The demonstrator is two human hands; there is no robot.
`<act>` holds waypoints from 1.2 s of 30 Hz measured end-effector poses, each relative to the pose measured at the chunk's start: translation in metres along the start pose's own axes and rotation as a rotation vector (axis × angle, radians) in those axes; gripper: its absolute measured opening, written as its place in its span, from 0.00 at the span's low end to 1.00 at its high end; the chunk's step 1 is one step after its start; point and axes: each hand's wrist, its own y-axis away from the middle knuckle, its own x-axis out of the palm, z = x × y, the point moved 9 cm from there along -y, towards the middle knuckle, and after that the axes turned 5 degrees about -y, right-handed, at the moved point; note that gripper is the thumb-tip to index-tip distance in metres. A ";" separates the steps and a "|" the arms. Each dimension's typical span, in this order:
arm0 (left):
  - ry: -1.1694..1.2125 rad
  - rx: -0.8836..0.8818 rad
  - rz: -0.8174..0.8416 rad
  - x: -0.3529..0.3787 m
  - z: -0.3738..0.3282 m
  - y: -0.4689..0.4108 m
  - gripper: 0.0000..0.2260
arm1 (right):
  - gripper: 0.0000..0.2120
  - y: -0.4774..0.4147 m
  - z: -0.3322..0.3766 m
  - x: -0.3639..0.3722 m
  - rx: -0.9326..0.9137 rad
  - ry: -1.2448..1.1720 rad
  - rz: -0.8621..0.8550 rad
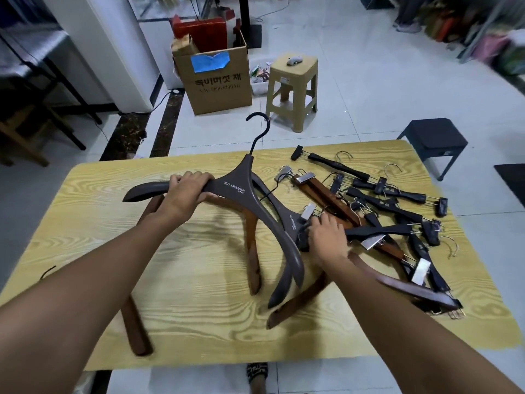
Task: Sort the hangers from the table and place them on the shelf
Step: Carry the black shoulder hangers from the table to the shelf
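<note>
My left hand (187,191) is clamped around one arm of a grey hanger (241,191), holding it above the table (99,223), hook pointing away from me. My right hand (326,237) presses on a second grey hanger (284,223) beneath it; whether those fingers grip it, I cannot tell. Brown hangers (252,251) lie under both. Right of my right hand sits a heap of clip hangers (397,206).

Grey-brown hanger (235,189), yellow wood-grain table (184,308).
</note>
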 end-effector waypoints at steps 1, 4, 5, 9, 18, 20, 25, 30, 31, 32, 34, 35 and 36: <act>-0.002 0.006 0.006 0.003 0.007 -0.006 0.12 | 0.19 -0.007 -0.005 -0.001 0.038 0.026 -0.005; -0.009 0.039 0.010 0.011 0.022 -0.025 0.13 | 0.27 -0.029 -0.023 -0.004 0.150 0.105 0.001; 0.000 0.046 0.019 0.014 0.025 -0.033 0.14 | 0.29 -0.036 -0.030 -0.004 0.189 0.128 0.021; 0.012 0.076 0.044 0.022 0.032 -0.061 0.15 | 0.37 -0.057 -0.043 0.001 0.261 0.189 0.119; 0.014 0.145 0.054 0.032 0.013 -0.109 0.17 | 0.31 -0.070 -0.051 -0.001 0.259 0.267 0.150; 0.009 0.159 0.055 0.032 0.005 -0.112 0.17 | 0.28 -0.070 -0.055 -0.004 0.222 0.278 0.131; 0.007 0.162 0.037 0.026 -0.008 -0.117 0.16 | 0.31 -0.073 -0.069 -0.012 0.168 0.199 0.106; 0.000 0.137 0.040 0.021 -0.019 -0.118 0.17 | 0.33 -0.077 -0.077 -0.026 0.127 0.047 0.116; -0.005 0.133 0.035 0.020 -0.021 -0.118 0.17 | 0.34 -0.078 -0.078 -0.026 0.121 0.037 0.127; -0.007 0.131 0.029 0.019 -0.022 -0.118 0.17 | 0.35 -0.079 -0.080 -0.026 0.118 0.026 0.140; -0.007 0.127 0.027 0.019 -0.025 -0.116 0.17 | 0.37 -0.080 -0.082 -0.021 0.105 0.017 0.175; -0.009 0.123 0.028 0.019 -0.026 -0.116 0.17 | 0.37 -0.079 -0.083 -0.017 0.086 0.023 0.192; -0.013 0.117 0.031 0.019 -0.027 -0.115 0.17 | 0.37 -0.077 -0.082 -0.014 0.062 0.025 0.205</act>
